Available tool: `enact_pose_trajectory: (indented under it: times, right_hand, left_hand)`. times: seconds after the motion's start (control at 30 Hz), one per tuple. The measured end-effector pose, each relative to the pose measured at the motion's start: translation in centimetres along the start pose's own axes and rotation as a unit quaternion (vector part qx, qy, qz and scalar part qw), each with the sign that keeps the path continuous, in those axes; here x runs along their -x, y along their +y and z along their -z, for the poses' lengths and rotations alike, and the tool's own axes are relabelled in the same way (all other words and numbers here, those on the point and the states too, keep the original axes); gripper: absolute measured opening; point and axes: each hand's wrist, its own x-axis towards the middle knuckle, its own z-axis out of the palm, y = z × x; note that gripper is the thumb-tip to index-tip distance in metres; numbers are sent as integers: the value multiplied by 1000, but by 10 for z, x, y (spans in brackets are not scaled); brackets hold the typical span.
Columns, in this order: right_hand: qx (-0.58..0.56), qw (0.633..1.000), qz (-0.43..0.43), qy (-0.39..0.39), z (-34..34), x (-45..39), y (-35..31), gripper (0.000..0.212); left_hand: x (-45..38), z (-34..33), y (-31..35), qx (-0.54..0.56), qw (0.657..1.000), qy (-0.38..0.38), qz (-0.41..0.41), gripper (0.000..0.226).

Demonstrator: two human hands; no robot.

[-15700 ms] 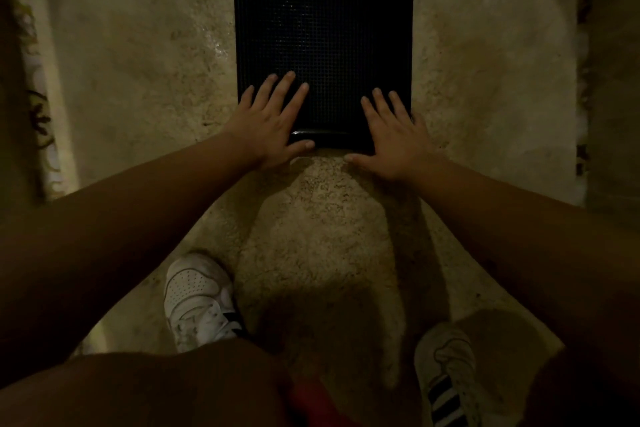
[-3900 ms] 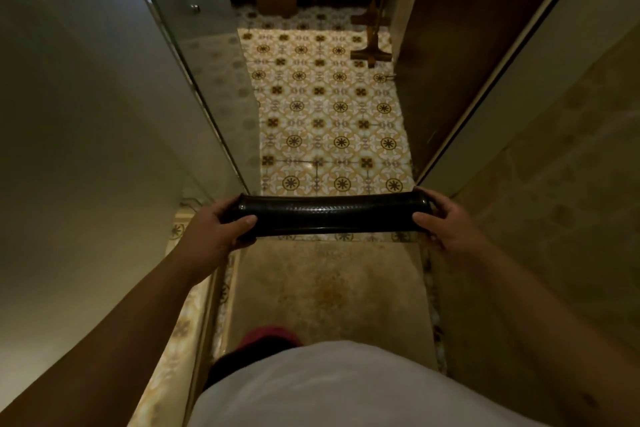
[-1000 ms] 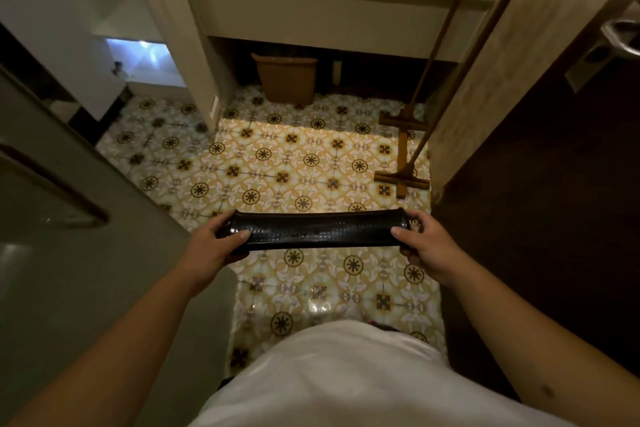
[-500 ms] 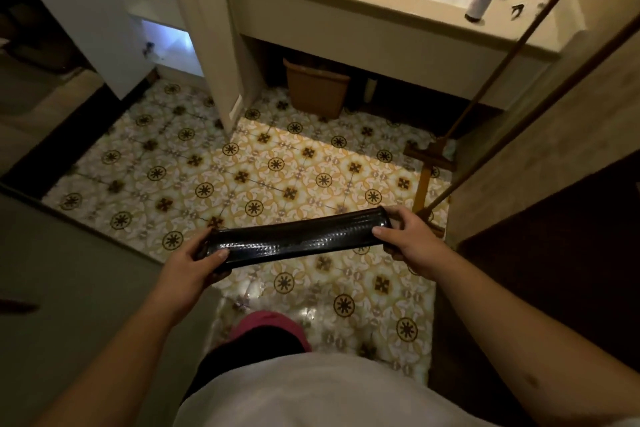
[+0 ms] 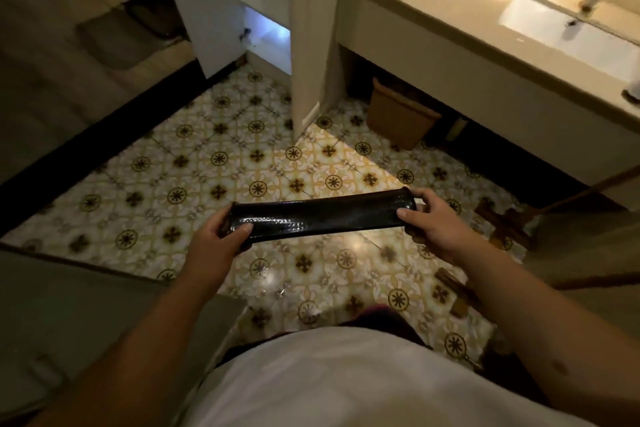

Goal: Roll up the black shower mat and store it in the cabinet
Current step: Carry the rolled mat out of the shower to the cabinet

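The black shower mat (image 5: pixel 322 215) is rolled into a flattened tube and held level over the patterned floor tiles. My left hand (image 5: pixel 216 244) grips its left end, thumb on top. My right hand (image 5: pixel 431 224) grips its right end. A tall white cabinet (image 5: pixel 313 28) stands ahead at upper centre with its door (image 5: pixel 199 0) swung open to the left and a lit lower shelf (image 5: pixel 268 36) showing inside. The mat is well short of the cabinet.
A vanity counter (image 5: pixel 450 21) with a sink (image 5: pixel 571 35) and tap runs along the upper right. A brown waste bin (image 5: pixel 398 118) sits under it. A wooden stand (image 5: pixel 502 222) leans at right. A glass panel (image 5: pixel 86 305) is at lower left.
The view has swung left and closer to the cabinet, which now sits at upper centre. Both hands still hold the rolled mat, its right end slightly higher.
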Motion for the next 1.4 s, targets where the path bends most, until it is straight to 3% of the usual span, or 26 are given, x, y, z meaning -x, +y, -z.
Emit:
enact_pose_trajectory:
  times: [0.3,0.53,0.7,0.97,1.23,1.4]
  right_hand:
    - [45,988,-20,-143,-32,-166,-72,36]
    - [117,960,-22,-252,-62,-301,-150,37]
    - [171,937,-21,-304,-91,-372,-200,42]
    - [197,916,-26,-349,-164,-448,-228,37]
    - [178,926,-39,-331,-253,-504,-253,41]
    - [148,938,-35,-311,-301,-530,-275,49]
  left_hand:
    - [-72,5,23,30,987,155,5,55]
    - [-130,-17,46,103,956,273,17,57]
    - [-155,-29,62,108,942,318,9,60]
    - [-205,0,89,58,936,347,4,54]
    - [-283,102,126,37,950,309,3,38]
    - [-337,169,173,9,960,279,17,42]
